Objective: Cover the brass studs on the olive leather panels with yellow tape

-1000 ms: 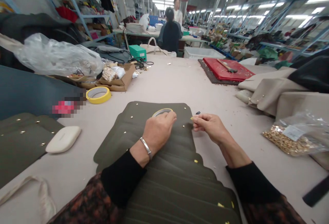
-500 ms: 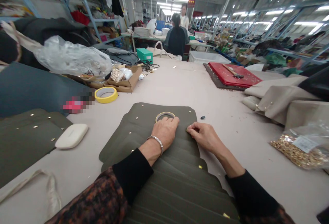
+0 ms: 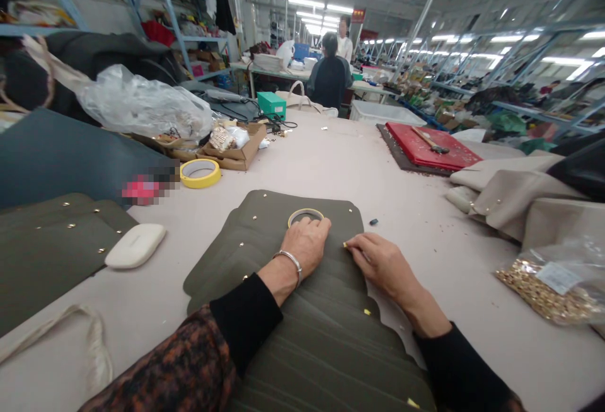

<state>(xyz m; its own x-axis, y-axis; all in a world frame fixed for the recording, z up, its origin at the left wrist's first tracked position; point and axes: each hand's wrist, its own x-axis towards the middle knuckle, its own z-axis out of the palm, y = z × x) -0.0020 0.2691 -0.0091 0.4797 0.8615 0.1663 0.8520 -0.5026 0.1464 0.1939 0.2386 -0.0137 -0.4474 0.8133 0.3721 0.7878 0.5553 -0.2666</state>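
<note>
A stack of overlapping dark olive sheets [image 3: 302,311] with small metal studs lies before me on the table. My left hand [image 3: 306,245], a bangle at its wrist, rests on the upper sheet with its fingers closed at the near side of a roll of yellow tape [image 3: 305,213]. By the sheet's right edge, my right hand [image 3: 378,257] pinches a small piece of yellow tape [image 3: 345,246] between thumb and forefinger. Other yellow bits, such as a tape scrap [image 3: 367,312], sit along the right edges of lower sheets.
A larger yellow tape roll [image 3: 200,174], a white rounded case [image 3: 135,246] and more olive sheets [image 3: 47,254] are leftward. Rightward lie a bag of gold-coloured hardware [image 3: 543,286], a hammer [image 3: 430,141] on a red slab [image 3: 401,141], and beige pieces [image 3: 510,185]. A seated person [image 3: 329,78] is beyond.
My view has shifted slightly. The yellow tape piece at my right fingertips shows more clearly, and that hand's fingers sit slightly differently. My left hand stays at the tape roll.
</note>
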